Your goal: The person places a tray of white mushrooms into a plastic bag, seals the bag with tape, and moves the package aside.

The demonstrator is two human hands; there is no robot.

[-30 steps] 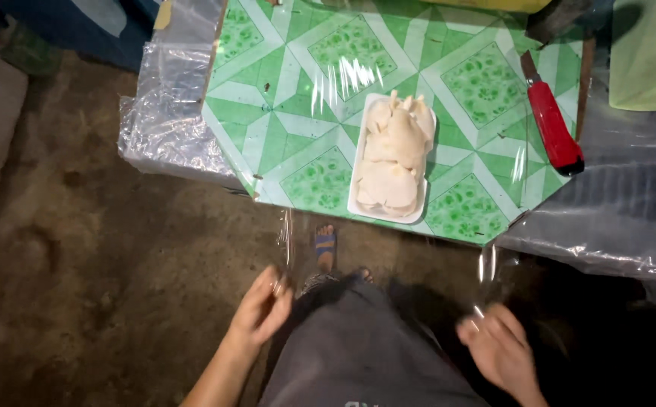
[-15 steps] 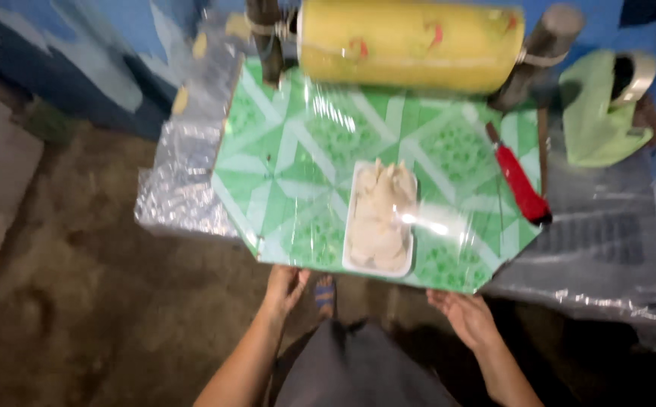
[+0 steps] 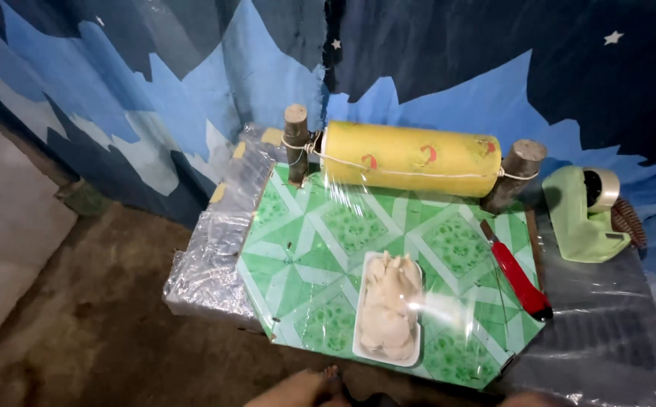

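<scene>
Our hands are barely in shot here: just a bit of the left hand (image 3: 298, 390) pokes up at the bottom edge, and we honestly can't tell if it's open or closed. The right hand isn't in view at all.

The thing nearest us is the white foam tray (image 3: 363, 338) with pale raw meat on it, sitting on the green patterned board (image 3: 305, 249) close to the front edge, lengthwise toward us. A sheet of clear film (image 3: 449, 309) looks drawn from the roll down over the tray; we'd guess that's why the tray sits right in line with it.

The big yellow roll (image 3: 411, 157) lies across the back of the table, tied with string between two short wooden posts (image 3: 295, 143), probably so it can spin freely. It has a few small red marks on it. A red-handled knife (image 3: 520, 277) lies along the board's right side, within easy reach. Further right sits a light green tape dispenser (image 3: 580, 215).
</scene>
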